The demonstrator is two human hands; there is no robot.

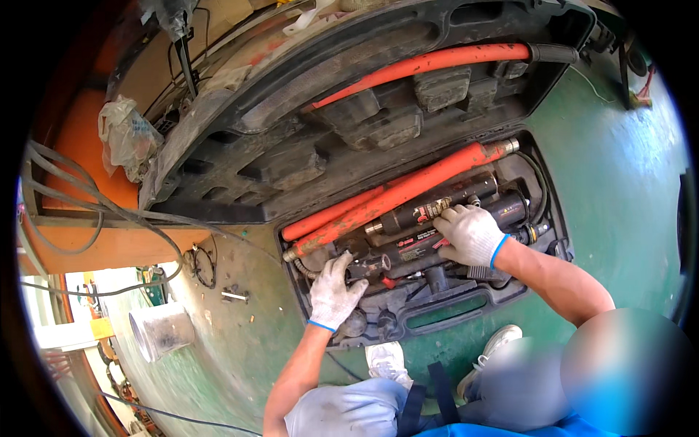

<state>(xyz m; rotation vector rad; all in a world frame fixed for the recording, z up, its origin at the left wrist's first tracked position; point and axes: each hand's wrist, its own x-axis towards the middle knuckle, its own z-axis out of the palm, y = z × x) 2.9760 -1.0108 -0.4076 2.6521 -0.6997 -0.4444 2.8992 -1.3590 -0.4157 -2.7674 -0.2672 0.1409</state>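
Observation:
A black plastic case (520, 289) lies unfolded on the floor before me, with hydraulic tools in its moulded base. My left hand (333, 293), in a pale work glove with a blue cuff, reaches into the case's left end. Its thumb stands apart from the fingers, beside a black cylindrical fitting (370, 266); I see nothing held. Farther right, my gloved right hand (472, 236) curls over the black hand pump (416, 246), just below a black hydraulic cylinder (437, 205). The fingers' undersides are hidden. Two red extension tubes (408, 189) lie along the back of the base.
The raised lid (378, 120) holds a long red bar (437, 62). Left of the case are a metal bucket (162, 331), loose cables (156, 218) and an orange cabinet (80, 237). My shoes (388, 362) stand at the case's near edge on green floor (611, 204).

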